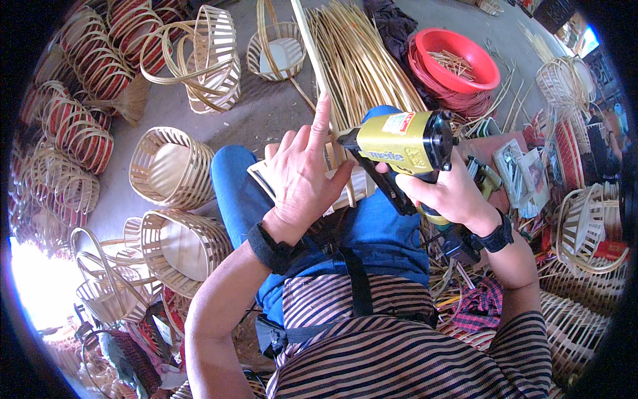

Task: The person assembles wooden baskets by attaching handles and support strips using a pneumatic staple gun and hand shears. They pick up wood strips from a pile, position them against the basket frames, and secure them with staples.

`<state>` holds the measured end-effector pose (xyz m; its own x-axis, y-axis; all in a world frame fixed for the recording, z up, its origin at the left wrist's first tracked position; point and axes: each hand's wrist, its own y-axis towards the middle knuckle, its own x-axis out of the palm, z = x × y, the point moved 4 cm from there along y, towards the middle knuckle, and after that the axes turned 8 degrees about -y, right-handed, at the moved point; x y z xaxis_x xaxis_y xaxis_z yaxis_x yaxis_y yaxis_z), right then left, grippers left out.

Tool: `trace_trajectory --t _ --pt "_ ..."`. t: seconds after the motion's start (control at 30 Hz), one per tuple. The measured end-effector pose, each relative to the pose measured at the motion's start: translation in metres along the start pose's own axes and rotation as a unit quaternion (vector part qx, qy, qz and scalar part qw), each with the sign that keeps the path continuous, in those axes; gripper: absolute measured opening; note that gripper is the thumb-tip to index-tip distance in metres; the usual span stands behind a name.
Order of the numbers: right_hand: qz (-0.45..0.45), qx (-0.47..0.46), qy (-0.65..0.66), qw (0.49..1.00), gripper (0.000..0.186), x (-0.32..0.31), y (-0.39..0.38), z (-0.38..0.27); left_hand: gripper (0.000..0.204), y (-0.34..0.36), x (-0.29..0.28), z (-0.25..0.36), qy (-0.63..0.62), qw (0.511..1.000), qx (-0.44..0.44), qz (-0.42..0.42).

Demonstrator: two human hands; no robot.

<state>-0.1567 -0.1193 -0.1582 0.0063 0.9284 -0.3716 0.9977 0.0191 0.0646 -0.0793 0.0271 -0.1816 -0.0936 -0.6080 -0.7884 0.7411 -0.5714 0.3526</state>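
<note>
My right hand [442, 189] grips a yellow-green nail gun [392, 143] with black ends. Its nose points left, close to the thumb side of my left hand [299, 169]. A long pale bamboo strip [307, 40] runs up and away from under the left index finger, which lies stretched along it. The other left fingers are bent, and the thumb reaches toward the gun's nose. Beneath both hands, on my lap, rests a pale slatted wooden piece [262, 183], perhaps a basket. Hand and gun hide most of it, including where the strip meets it.
Bamboo strips [365, 60] lie in a thick bundle ahead, beside a red basin [458, 60] holding short sticks. Slatted baskets [169, 166] stand at left, and handled baskets [216, 63] farther off. Trays of supplies [515, 169] and more baskets [588, 226] crowd the right.
</note>
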Motion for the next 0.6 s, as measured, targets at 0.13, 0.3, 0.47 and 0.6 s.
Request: trace_trajectory --t 0.13,0.3,0.47,0.6 --pt "-0.008 0.009 -0.011 1.0 0.026 0.001 -0.001 -0.001 0.091 -0.001 0.0 0.0 0.004 1.0 0.011 0.006" --pt "-0.011 0.027 -0.03 0.999 0.027 0.007 0.009 -0.004 0.091 0.0 -0.001 -0.012 0.007 1.0 0.019 0.018" --pt "0.054 0.111 0.005 0.992 0.029 -0.019 -0.034 0.03 0.091 0.004 -0.003 -0.025 0.018 1.0 -0.002 0.019" --pt "0.178 0.217 -0.148 0.948 0.043 -0.046 -0.095 0.093 0.088 -0.002 -0.03 -0.04 -0.108 0.991 -0.074 0.017"
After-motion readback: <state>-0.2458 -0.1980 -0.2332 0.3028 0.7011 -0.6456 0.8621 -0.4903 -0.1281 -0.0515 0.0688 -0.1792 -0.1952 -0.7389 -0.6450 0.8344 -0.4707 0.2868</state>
